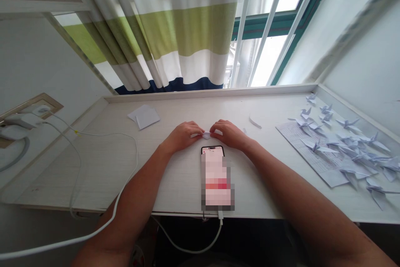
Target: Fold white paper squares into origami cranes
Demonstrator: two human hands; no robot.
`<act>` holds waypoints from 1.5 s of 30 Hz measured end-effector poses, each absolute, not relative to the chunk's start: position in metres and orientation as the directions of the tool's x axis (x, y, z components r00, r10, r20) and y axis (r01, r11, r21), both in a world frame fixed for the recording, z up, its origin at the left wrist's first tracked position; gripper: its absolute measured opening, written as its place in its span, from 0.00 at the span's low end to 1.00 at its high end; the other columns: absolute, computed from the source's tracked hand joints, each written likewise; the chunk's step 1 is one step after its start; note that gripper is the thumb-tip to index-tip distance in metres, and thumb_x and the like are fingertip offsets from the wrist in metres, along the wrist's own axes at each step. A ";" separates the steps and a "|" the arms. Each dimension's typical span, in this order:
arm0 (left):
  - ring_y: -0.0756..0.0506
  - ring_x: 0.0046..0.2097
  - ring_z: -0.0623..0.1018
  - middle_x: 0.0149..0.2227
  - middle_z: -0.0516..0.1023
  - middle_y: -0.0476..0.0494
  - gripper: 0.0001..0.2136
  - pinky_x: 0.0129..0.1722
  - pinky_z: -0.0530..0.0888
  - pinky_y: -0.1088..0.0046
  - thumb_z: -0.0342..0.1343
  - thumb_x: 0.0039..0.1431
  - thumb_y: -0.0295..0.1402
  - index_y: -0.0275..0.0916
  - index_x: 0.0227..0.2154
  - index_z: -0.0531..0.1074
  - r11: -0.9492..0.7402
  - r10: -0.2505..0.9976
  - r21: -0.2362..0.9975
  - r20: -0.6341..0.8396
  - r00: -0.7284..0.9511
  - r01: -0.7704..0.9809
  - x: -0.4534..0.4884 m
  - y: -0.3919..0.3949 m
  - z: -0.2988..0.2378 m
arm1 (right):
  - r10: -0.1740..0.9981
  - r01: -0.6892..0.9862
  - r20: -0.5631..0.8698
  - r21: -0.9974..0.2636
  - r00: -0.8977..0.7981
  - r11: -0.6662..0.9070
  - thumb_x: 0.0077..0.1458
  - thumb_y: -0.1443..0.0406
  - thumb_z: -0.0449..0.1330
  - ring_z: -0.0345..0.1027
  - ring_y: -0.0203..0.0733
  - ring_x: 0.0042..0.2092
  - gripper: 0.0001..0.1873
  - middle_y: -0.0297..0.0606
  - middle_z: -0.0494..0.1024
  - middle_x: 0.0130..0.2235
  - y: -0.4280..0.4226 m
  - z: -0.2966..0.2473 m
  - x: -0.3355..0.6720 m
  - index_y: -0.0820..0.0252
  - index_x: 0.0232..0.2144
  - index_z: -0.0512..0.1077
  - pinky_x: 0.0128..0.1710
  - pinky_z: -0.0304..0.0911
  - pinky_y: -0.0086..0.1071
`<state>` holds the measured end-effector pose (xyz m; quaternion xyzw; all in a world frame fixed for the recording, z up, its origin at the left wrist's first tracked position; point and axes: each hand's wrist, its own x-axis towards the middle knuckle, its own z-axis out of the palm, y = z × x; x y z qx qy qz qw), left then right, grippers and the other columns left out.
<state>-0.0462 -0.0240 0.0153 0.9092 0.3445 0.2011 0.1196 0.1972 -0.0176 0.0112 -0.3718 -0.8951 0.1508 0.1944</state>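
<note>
Both hands sit on the desk, palms down and close together, fingers curved inward and not spread. The left hand and right hand meet at the fingertips on a small folded white paper piece, held between them from either side; the paper is mostly hidden by the fingers, and its exact fold cannot be read. Both hands appear to have hold of it, though the grip pressure cannot be judged. Directly nearer the body than the hands, and just short of touching them, lies a smartphone, screen up and pixelated, with a white charging cable leaving its lower end and dropping past the desk edge. Beyond and left of the left hand lie loose white paper squares, slightly overlapped. Beyond and right of the right hand is a narrow curled paper strip. Farther right, well apart from the right hand, numerous pale lavender-white origami cranes are scattered, many on a printed sheet. Left of the left forearm, a second white cable loops across the white woodgrain desk from a charger at a wall socket. Ahead of both hands, a striped curtain hangs at the window.
</note>
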 end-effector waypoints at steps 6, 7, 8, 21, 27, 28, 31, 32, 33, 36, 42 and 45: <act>0.44 0.45 0.78 0.40 0.83 0.44 0.06 0.49 0.73 0.65 0.59 0.63 0.35 0.44 0.38 0.81 -0.696 0.710 0.446 0.314 0.630 0.563 -0.047 -0.024 0.011 | 0.708 0.603 0.215 -0.395 -0.673 0.693 0.64 0.67 0.59 0.71 0.47 0.47 0.09 0.42 0.82 0.43 -0.018 0.013 0.199 0.58 0.39 0.81 0.48 0.61 0.39; 0.44 0.44 0.78 0.40 0.83 0.44 0.07 0.49 0.73 0.65 0.59 0.63 0.36 0.44 0.39 0.81 -0.685 0.721 0.458 0.309 0.621 0.567 -0.047 -0.024 0.011 | 0.709 0.604 0.213 -0.395 -0.672 0.692 0.64 0.67 0.59 0.71 0.47 0.47 0.09 0.42 0.82 0.43 -0.018 0.013 0.199 0.58 0.38 0.81 0.48 0.61 0.39; 0.44 0.45 0.78 0.40 0.83 0.44 0.07 0.49 0.73 0.65 0.58 0.64 0.36 0.44 0.39 0.81 -0.677 0.726 0.467 0.300 0.618 0.569 -0.048 -0.024 0.011 | 0.710 0.605 0.212 -0.397 -0.671 0.690 0.64 0.67 0.59 0.71 0.47 0.47 0.09 0.42 0.82 0.43 -0.019 0.014 0.198 0.58 0.38 0.81 0.48 0.61 0.39; 0.44 0.45 0.76 0.38 0.80 0.44 0.06 0.46 0.73 0.66 0.58 0.62 0.36 0.43 0.35 0.79 -0.566 0.785 0.582 0.164 0.598 0.583 -0.054 -0.025 0.016 | 0.706 0.571 0.241 -0.444 -0.666 0.690 0.63 0.68 0.59 0.71 0.47 0.44 0.09 0.44 0.81 0.42 -0.013 0.006 0.201 0.58 0.37 0.81 0.48 0.64 0.39; 0.44 0.43 0.77 0.42 0.80 0.44 0.10 0.44 0.72 0.67 0.55 0.63 0.37 0.43 0.41 0.79 -0.505 0.816 0.617 0.113 0.567 0.603 -0.056 -0.025 0.018 | 0.701 0.562 0.249 -0.448 -0.668 0.695 0.63 0.68 0.59 0.71 0.47 0.44 0.09 0.43 0.80 0.42 -0.014 0.007 0.201 0.58 0.36 0.81 0.47 0.65 0.39; 0.45 0.42 0.77 0.42 0.80 0.44 0.11 0.43 0.72 0.68 0.55 0.63 0.38 0.43 0.42 0.79 -0.479 0.831 0.629 0.100 0.548 0.612 -0.055 -0.026 0.018 | 0.701 0.562 0.250 -0.448 -0.668 0.695 0.63 0.68 0.59 0.71 0.47 0.44 0.09 0.43 0.80 0.42 -0.014 0.007 0.201 0.58 0.37 0.81 0.47 0.65 0.39; 0.46 0.37 0.77 0.38 0.82 0.44 0.13 0.39 0.71 0.69 0.56 0.62 0.41 0.41 0.43 0.79 -0.379 0.874 0.686 0.045 0.484 0.621 -0.052 -0.029 0.021 | 0.702 0.564 0.249 -0.447 -0.667 0.695 0.63 0.68 0.59 0.71 0.47 0.44 0.09 0.43 0.80 0.42 -0.015 0.008 0.201 0.58 0.37 0.81 0.47 0.64 0.39; 0.46 0.35 0.76 0.37 0.82 0.45 0.14 0.37 0.71 0.69 0.57 0.61 0.42 0.40 0.43 0.79 -0.348 0.881 0.707 0.022 0.473 0.616 -0.050 -0.029 0.021 | 0.702 0.565 0.249 -0.446 -0.667 0.694 0.63 0.68 0.59 0.71 0.47 0.44 0.09 0.43 0.80 0.41 -0.015 0.008 0.200 0.58 0.37 0.81 0.47 0.64 0.39; 0.46 0.34 0.76 0.35 0.82 0.44 0.15 0.36 0.71 0.70 0.58 0.60 0.43 0.39 0.42 0.79 -0.322 0.883 0.725 -0.002 0.469 0.609 -0.048 -0.030 0.022 | 0.703 0.566 0.248 -0.445 -0.667 0.694 0.63 0.68 0.59 0.71 0.47 0.44 0.09 0.44 0.80 0.41 -0.015 0.008 0.200 0.58 0.37 0.81 0.47 0.64 0.39; 0.46 0.33 0.76 0.31 0.81 0.44 0.15 0.35 0.69 0.70 0.58 0.59 0.44 0.37 0.35 0.80 -0.246 0.889 0.750 -0.077 0.451 0.614 -0.044 -0.029 0.022 | 0.707 0.567 0.251 -0.450 -0.661 0.690 0.63 0.68 0.60 0.71 0.47 0.44 0.09 0.44 0.80 0.41 -0.015 0.008 0.200 0.58 0.38 0.81 0.46 0.64 0.39; 0.47 0.26 0.72 0.26 0.80 0.43 0.20 0.29 0.64 0.70 0.56 0.57 0.50 0.37 0.24 0.78 -0.089 0.906 0.728 -0.224 0.359 0.680 -0.044 -0.028 0.019 | 0.717 0.569 0.248 -0.466 -0.651 0.678 0.63 0.68 0.59 0.71 0.47 0.44 0.09 0.44 0.80 0.41 -0.016 0.009 0.199 0.58 0.37 0.81 0.47 0.64 0.39; 0.47 0.29 0.73 0.28 0.81 0.43 0.19 0.32 0.65 0.70 0.57 0.57 0.49 0.37 0.27 0.79 -0.061 0.886 0.771 -0.251 0.391 0.634 -0.044 -0.029 0.021 | 0.717 0.572 0.245 -0.462 -0.652 0.678 0.63 0.68 0.59 0.71 0.47 0.44 0.09 0.44 0.80 0.41 -0.017 0.010 0.199 0.58 0.37 0.81 0.47 0.65 0.39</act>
